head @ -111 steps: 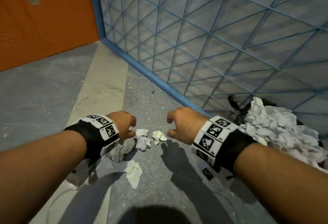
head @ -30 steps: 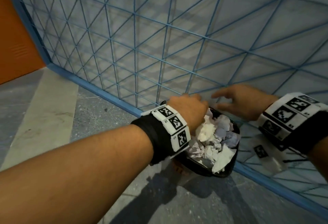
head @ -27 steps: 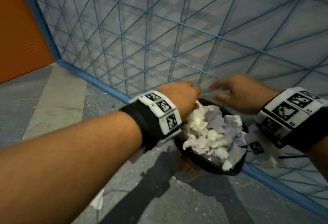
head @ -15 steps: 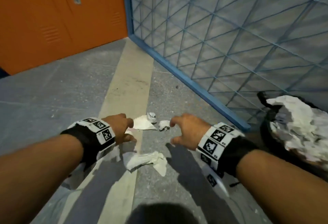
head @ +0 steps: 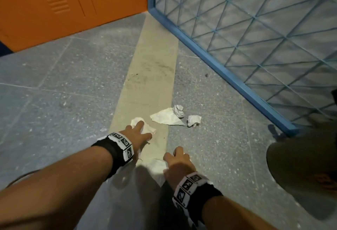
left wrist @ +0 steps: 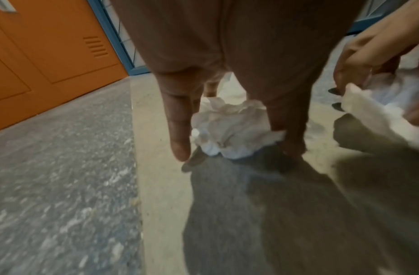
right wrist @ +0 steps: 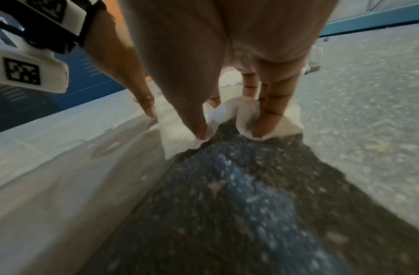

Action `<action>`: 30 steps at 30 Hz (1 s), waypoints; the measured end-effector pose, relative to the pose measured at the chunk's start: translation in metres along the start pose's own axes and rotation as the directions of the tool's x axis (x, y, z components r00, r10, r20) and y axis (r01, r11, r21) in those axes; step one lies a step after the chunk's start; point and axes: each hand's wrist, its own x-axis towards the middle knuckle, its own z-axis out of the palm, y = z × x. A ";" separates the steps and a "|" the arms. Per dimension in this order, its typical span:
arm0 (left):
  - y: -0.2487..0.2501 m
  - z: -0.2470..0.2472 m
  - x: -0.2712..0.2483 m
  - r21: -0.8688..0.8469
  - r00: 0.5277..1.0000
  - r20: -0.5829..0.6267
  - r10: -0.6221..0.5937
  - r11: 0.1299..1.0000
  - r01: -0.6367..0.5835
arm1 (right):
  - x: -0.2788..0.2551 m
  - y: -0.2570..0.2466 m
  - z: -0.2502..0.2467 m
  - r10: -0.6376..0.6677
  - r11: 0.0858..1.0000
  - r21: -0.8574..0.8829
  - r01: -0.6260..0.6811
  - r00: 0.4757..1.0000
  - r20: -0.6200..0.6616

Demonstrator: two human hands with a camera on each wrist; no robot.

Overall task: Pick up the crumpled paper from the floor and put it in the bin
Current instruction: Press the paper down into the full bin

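Observation:
Several white crumpled papers lie on the grey floor. My left hand [head: 144, 131] reaches down over one crumpled paper [head: 145, 126]. In the left wrist view its thumb [left wrist: 180, 145] and fingers [left wrist: 288, 130] stand straight on either side of that paper [left wrist: 229, 134] and touch it. My right hand [head: 175, 155] is nearer to me and pinches a second paper [head: 156, 166]. In the right wrist view this paper [right wrist: 180, 141] folds round the thumb and fingertips [right wrist: 267, 119]. A dark edge of the bin [head: 335, 94] shows at the right border.
Ahead lie a flat torn sheet [head: 166, 119] and two small paper balls [head: 178, 110] [head: 194, 120]. A blue wire-mesh panel [head: 237, 38] runs along the right. Orange lockers [head: 54, 5] stand at the back left. My knee [head: 300, 175] fills the lower right.
A second ago both hands were at the paper-filled bin. The view has swung left, and both hands have since dropped to the floor onto two papers, the right one pinching its piece.

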 end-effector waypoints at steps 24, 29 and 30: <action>0.224 -0.287 -0.082 -0.289 0.517 -0.853 0.068 0.763 -0.578 | -0.172 0.219 -0.322 0.074 0.996 0.005 -0.094 0.741 -0.667; 0.351 -0.292 -0.090 -0.096 0.427 -0.835 0.348 0.673 -0.734 | -0.221 0.321 -0.307 0.344 0.938 0.269 -0.220 0.694 -0.632; 0.372 -0.288 -0.088 -0.064 0.439 -0.804 0.400 0.677 -0.733 | -0.222 0.335 -0.299 0.375 0.924 0.304 -0.231 0.705 -0.602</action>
